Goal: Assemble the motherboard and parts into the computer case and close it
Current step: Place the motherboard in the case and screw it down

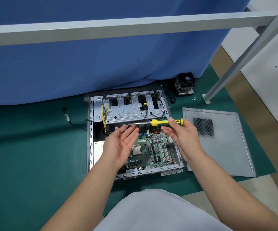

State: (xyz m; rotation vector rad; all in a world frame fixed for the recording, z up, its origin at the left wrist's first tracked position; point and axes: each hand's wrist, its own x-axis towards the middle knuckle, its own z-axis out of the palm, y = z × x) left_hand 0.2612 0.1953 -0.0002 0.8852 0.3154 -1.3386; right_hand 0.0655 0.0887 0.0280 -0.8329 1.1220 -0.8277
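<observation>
An open grey computer case (90, 137) lies on the green mat with a green motherboard (149, 152) inside it. Above the board my right hand (183, 137) pinches the handle of a yellow and green screwdriver (166, 122), held level with its tip pointing left. My left hand (121, 144) is palm up with straight fingers, and its fingertips sit just under the screwdriver's metal shaft. The case's side panel (221, 144) lies flat to the right of the case. A CPU cooler with a fan (184, 85) stands behind the case on the right.
A blue cloth (101, 64) hangs behind the case. A grey metal frame leg (234, 67) comes down at the right, with a few small screws (194, 98) near its foot. A black cable (75, 120) trails left of the case on the green mat (35, 147).
</observation>
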